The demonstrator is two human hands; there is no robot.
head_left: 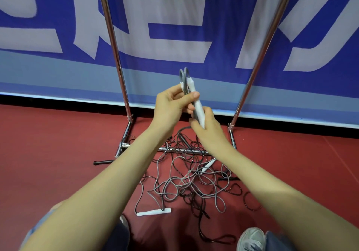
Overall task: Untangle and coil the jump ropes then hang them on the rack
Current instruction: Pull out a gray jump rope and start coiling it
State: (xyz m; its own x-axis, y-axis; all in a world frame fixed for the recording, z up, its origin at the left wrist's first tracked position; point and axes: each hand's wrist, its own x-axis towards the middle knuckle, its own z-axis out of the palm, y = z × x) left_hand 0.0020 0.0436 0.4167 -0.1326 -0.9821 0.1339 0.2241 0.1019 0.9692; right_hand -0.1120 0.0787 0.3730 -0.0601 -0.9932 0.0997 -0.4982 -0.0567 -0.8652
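Note:
Both hands hold up a pair of white jump-rope handles (196, 97) with grey cord looping out of their tops. My left hand (172, 105) grips the upper part, thumb across the handles. My right hand (208, 128) grips their lower ends. Grey cord runs down from the handles into a tangled pile of grey and black ropes (194, 180) on the red floor. Another white handle (154, 211) lies at the pile's near left, one more white handle (207, 165) sits inside the pile. The chrome rack (114, 42) stands behind, its base bar crossing under the ropes.
A blue banner (174, 36) with white lettering stands right behind the rack. Black handles lie on the floor, one at the left (103, 162) and one at the right (228, 178). My grey shoe (250, 239) is at the bottom right.

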